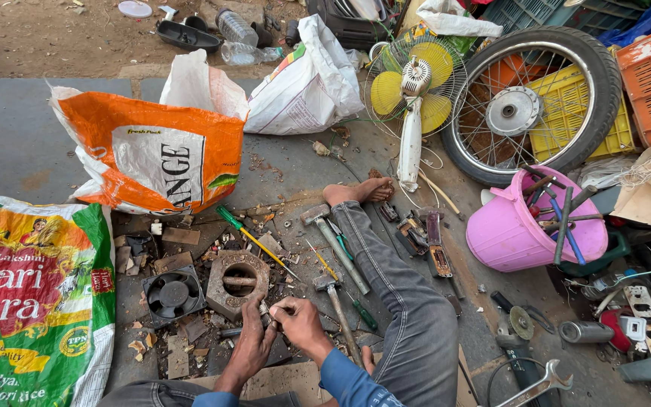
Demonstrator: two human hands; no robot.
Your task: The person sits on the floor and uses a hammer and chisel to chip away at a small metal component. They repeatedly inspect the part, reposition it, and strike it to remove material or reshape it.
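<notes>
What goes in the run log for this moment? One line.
left hand: grips small metal part | right hand: pinches same part | beside: square metal block, black fan, hammers

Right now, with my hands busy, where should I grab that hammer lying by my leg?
Take the hammer mid-handle, coming from above. Its long shaft lies flat and bare, running diagonally beside the leg, while the metal head at the far end looks heavy and awkward to grip.

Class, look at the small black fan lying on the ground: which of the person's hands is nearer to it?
Left. The left hand is just right of the black fan, beside the square metal block. The right hand is farther right, beyond the left one.
</notes>
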